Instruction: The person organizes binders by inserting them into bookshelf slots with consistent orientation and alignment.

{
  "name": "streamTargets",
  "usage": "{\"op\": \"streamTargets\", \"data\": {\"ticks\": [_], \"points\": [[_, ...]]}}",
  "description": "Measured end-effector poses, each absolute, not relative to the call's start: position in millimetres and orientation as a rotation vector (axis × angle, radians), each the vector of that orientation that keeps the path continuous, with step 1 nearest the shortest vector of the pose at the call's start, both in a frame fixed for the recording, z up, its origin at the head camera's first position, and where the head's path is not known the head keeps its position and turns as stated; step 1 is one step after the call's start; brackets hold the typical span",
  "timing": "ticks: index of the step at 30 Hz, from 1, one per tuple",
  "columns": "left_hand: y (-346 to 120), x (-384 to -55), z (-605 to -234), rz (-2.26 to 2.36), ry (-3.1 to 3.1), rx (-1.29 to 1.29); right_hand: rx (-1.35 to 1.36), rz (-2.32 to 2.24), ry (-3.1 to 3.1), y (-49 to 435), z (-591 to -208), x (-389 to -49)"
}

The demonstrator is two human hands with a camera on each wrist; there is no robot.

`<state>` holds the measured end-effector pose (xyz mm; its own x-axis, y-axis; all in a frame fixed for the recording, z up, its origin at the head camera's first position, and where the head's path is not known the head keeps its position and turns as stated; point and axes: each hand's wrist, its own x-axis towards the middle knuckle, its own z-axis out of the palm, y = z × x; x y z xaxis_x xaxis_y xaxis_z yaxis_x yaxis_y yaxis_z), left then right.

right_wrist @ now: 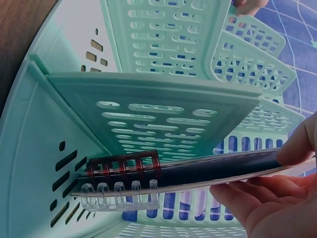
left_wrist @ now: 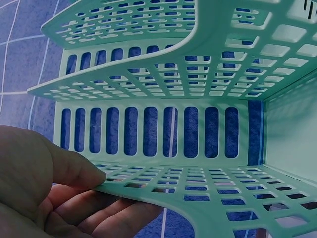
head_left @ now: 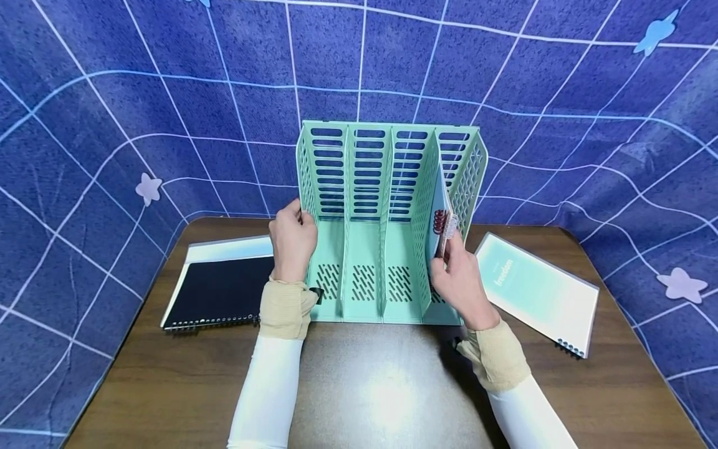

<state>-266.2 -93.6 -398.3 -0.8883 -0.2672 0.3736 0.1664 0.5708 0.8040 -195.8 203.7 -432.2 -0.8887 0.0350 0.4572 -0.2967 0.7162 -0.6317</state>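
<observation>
A mint-green file organizer [head_left: 364, 249] with upright perforated dividers stands on the table, facing me. My left hand [head_left: 294, 243] pinches the front edge of its left side wall between thumb and fingers, as the left wrist view shows. In the rightmost compartment, two thin spiral notebooks stand upright side by side. One notebook has dark red rings [right_wrist: 124, 166], the other clear rings [right_wrist: 119, 198]. My right hand [head_left: 462, 280] grips both at their front edge, thumb on one side and fingers on the other. Their lower ring ends come close over the slotted compartment floor.
A black-covered spiral notebook [head_left: 224, 287] with a pale blue band lies left of the organizer. To the right lies a white and turquoise spiral notebook [head_left: 533, 293] marked "freedom". The brown wooden table [head_left: 348, 380] ends at a blue patterned cloth [head_left: 235, 137] behind.
</observation>
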Motion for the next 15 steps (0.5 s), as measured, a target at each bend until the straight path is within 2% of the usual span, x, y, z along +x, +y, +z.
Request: {"op": "streamTargets", "data": {"ticks": [15], "points": [[-93.3,-266.2,-398.6,-1.262,-2.362,0.099,0.163,1.002,-2.506,204.3,-431.3,-195.0]]}}
